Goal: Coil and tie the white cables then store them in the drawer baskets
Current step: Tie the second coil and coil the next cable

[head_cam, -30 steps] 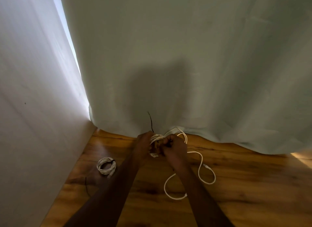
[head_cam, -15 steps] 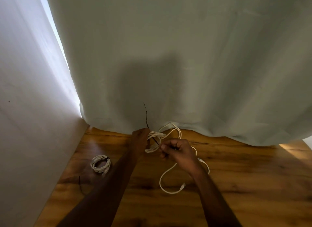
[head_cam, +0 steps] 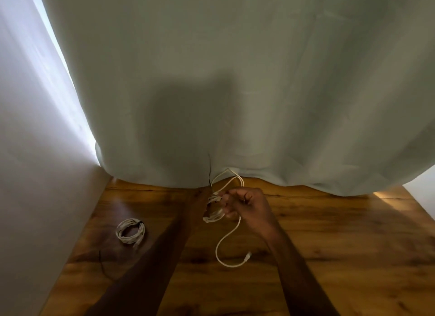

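Forearms: both enter from the bottom edge, cut off by the frame; the left one lies in deep shadow, its outline hard to follow.
Worktop: glossy brown wooden worktop (head_cam: pixel 341 257) with dark grain; bare wood lies right of the right forearm, up to the far right edge.
Loose black tie: a thin dark strand (head_cam: pixel 101 262) lies on the wood near the left wall; its near end fades into shadow.
Free cable end: the tail of the white cable (head_cam: pixel 229 237) hangs from the hands in an S-curve and lies on the wood between the forearms, ending in a small white plug.
Finished coil: a small white cable coil bound with a black tie (head_cam: pixel 130 232) rests flat on the wood, left of the left forearm, near the wall, well apart from the hands.
Right hand: right hand (head_cam: pixel 247 206) has its fingers curled round the cable just above the part-wound bundle (head_cam: pixel 213 210).
Left hand: left hand (head_cam: pixel 199 204) is nearly lost in shadow behind the bundle; it meets the coils, but I cannot tell how its fingers lie.
Far loop: a cable loop rises from the hands to the hem of the pale grey-green curtain (head_cam: pixel 235 80); a thin black strand stands against the cloth.
Curtain and wall: the curtain hides the worktop's back edge; the white wall (head_cam: pixel 28 174) closes the left side, with a bright gap between.
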`<state>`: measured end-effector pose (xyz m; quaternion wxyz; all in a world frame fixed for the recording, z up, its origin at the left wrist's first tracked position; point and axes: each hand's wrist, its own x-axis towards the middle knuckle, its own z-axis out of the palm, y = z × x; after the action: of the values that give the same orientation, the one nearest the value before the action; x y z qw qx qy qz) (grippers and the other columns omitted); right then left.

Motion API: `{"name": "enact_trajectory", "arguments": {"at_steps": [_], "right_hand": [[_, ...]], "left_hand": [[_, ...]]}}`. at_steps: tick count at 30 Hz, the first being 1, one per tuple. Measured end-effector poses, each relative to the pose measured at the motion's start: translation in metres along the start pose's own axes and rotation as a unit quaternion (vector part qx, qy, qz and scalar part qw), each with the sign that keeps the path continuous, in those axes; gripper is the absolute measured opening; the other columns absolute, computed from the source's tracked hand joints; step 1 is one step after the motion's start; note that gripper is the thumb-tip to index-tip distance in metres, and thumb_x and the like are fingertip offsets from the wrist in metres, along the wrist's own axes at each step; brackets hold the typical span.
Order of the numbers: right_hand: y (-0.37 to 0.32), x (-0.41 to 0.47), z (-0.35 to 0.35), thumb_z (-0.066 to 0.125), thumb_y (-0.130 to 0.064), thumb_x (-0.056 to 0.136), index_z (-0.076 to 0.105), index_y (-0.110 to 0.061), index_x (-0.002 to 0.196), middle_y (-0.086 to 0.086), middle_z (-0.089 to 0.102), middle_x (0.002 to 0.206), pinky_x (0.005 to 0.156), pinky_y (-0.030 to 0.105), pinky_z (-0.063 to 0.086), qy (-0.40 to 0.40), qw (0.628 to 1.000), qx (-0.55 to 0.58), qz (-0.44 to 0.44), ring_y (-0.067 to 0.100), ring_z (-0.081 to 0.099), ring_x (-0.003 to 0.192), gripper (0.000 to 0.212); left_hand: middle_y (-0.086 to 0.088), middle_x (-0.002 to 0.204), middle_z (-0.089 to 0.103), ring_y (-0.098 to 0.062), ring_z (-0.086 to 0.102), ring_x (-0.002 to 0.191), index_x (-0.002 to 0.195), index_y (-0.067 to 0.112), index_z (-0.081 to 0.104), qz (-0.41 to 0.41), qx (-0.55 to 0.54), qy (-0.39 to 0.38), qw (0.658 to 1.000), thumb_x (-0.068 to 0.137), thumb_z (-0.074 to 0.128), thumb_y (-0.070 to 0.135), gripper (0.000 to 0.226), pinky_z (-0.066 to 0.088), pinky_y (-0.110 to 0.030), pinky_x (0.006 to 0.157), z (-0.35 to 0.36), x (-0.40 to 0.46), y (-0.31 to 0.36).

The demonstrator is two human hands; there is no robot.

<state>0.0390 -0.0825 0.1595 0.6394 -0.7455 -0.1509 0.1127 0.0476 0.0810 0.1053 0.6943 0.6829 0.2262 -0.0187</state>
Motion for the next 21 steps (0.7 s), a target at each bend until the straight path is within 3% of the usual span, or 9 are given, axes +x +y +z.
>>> {"name": "enact_trajectory", "arguments": {"at_steps": [2, 4, 7, 10, 13, 18, 21], "right_hand": [[0.001, 0.006, -0.001, 0.069, -0.016, 0.093, 0.079, -0.013, 0.097, 0.002, 0.075, 0.083, 0.063, 0.025, 0.055, 0.060, 0.998, 0.001, -0.012, 0.012, 0.070, 0.074, 0.011], [0.002, 0.012, -0.003, 0.071, -0.018, 0.091, 0.080, -0.012, 0.097, -0.002, 0.076, 0.087, 0.070, 0.018, 0.052, 0.085, 0.996, -0.002, -0.015, 0.006, 0.069, 0.082, 0.012], [0.009, 0.019, -0.004, 0.073, -0.022, 0.090, 0.080, -0.014, 0.101, 0.003, 0.078, 0.093, 0.078, 0.021, 0.054, 0.086, 0.996, 0.000, 0.030, 0.013, 0.072, 0.092, 0.015], [0.019, 0.022, -0.005, 0.073, -0.025, 0.090, 0.080, -0.017, 0.100, -0.002, 0.078, 0.089, 0.074, 0.024, 0.054, 0.124, 0.991, -0.014, 0.048, 0.012, 0.073, 0.085, 0.014], [0.021, 0.024, -0.006, 0.074, -0.022, 0.090, 0.081, -0.017, 0.098, -0.005, 0.078, 0.087, 0.070, 0.019, 0.052, 0.162, 0.986, -0.024, 0.040, 0.005, 0.072, 0.080, 0.012], [0.022, 0.028, -0.011, 0.075, -0.020, 0.088, 0.080, -0.019, 0.096, -0.015, 0.075, 0.084, 0.065, 0.007, 0.048, 0.196, 0.977, -0.072, 0.029, -0.009, 0.068, 0.078, 0.010], [0.024, 0.029, -0.013, 0.077, -0.018, 0.087, 0.080, -0.020, 0.096, -0.018, 0.073, 0.079, 0.068, 0.012, 0.051, 0.192, 0.978, -0.073, 0.033, -0.008, 0.069, 0.077, 0.010]], "left_hand": [[0.007, 0.085, 0.060, -0.009, 0.060, 0.075, 0.097, 0.017, 0.064, 0.018, 0.043, -0.030, 0.998, 0.101, 0.051, 0.022, 0.014, 0.052, -0.020, 0.065, 0.002, -0.003, -0.002], [0.000, 0.079, 0.063, -0.011, 0.061, 0.063, 0.088, 0.015, 0.067, 0.014, 0.020, -0.063, 0.998, 0.100, 0.053, 0.018, 0.019, 0.050, -0.023, 0.053, 0.004, -0.007, -0.002], [-0.008, 0.070, 0.064, -0.017, 0.060, 0.054, 0.077, 0.013, 0.067, 0.010, 0.035, -0.122, 0.992, 0.097, 0.054, 0.020, 0.025, 0.046, -0.026, 0.052, 0.009, -0.011, -0.001], [-0.012, 0.068, 0.060, -0.019, 0.056, 0.052, 0.074, 0.015, 0.067, 0.028, 0.069, -0.165, 0.983, 0.096, 0.052, 0.020, 0.027, 0.045, -0.027, 0.054, 0.011, -0.013, -0.002], [-0.009, 0.065, 0.058, -0.017, 0.054, 0.051, 0.078, 0.014, 0.064, 0.031, 0.061, -0.158, 0.985, 0.098, 0.053, 0.022, 0.024, 0.042, -0.026, 0.050, 0.015, -0.016, 0.003], [-0.002, 0.077, 0.062, -0.026, 0.054, 0.065, 0.096, 0.025, 0.063, 0.071, -0.005, -0.142, 0.987, 0.097, 0.056, 0.037, 0.014, 0.038, -0.024, 0.047, 0.020, -0.015, 0.005], [0.004, 0.077, 0.067, -0.019, 0.056, 0.057, 0.097, 0.030, 0.069, 0.084, 0.010, -0.166, 0.983, 0.096, 0.058, 0.037, 0.013, 0.041, -0.023, 0.047, 0.023, -0.015, 0.008]]}}
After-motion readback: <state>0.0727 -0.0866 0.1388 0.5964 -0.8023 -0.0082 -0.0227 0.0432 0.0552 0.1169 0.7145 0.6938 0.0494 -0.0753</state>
